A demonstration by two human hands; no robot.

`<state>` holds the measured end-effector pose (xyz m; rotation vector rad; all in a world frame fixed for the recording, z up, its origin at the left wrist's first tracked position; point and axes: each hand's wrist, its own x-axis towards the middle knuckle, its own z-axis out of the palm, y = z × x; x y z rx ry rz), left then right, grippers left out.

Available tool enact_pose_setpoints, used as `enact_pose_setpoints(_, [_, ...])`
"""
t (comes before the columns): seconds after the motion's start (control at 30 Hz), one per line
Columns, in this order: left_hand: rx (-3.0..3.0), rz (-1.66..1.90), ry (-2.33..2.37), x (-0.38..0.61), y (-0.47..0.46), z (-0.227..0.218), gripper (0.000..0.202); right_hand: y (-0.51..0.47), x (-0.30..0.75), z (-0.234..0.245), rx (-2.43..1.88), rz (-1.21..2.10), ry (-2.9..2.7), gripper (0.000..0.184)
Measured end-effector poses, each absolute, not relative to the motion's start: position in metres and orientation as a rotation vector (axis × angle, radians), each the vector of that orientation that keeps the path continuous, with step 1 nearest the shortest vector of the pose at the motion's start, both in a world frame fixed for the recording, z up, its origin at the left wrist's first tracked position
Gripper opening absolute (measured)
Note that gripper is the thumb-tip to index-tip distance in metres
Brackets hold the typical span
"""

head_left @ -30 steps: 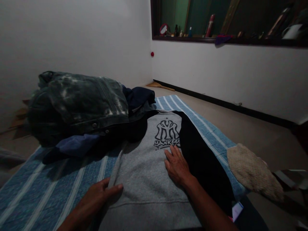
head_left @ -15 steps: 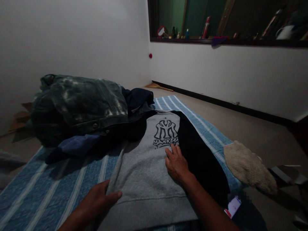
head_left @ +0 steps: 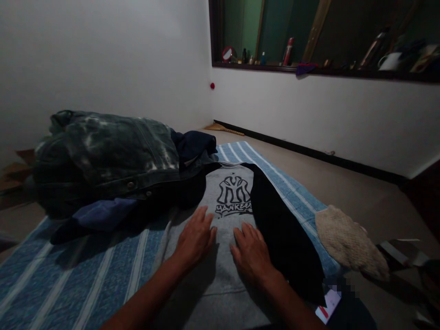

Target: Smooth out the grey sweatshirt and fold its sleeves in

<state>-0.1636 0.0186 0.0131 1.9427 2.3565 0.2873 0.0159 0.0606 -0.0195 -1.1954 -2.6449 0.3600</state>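
Blue striped mat (head_left: 85, 275) is carrying a grey Yankees sweatshirt (head_left: 220, 238) beside a heap of denim jacket (head_left: 103, 156) — left hand (head_left: 194, 238) and right hand (head_left: 252, 254) are lying flat on it, fingers spread, gripping nothing

Sweatshirt (head_left: 220, 256) was grey, black sleeve, black logo print. Mat (head_left: 79, 275) was blue, pale stripes. Denim jacket (head_left: 103, 156) was dark, bleach-mottled. Cloth (head_left: 350, 243) was cream.

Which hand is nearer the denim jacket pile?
Left. The left hand lies flat on the grey sweatshirt, just below-right of the denim jacket pile; the right hand lies farther right.
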Motion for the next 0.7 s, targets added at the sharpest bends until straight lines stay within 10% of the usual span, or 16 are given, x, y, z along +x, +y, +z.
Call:
enact_pose_setpoints(0.2, [2.04,0.083,2.269,-0.137,0.062,-0.015,0.05,0.057,0.044,0.005,-1.1,0.187,-2.508,0.024])
enact_pose_setpoints(0.7, [2.255,0.156,1.928,-0.115,0.052,-0.028,0.075,0.08,0.128,-0.016,-1.574,0.206,-2.471,0.063])
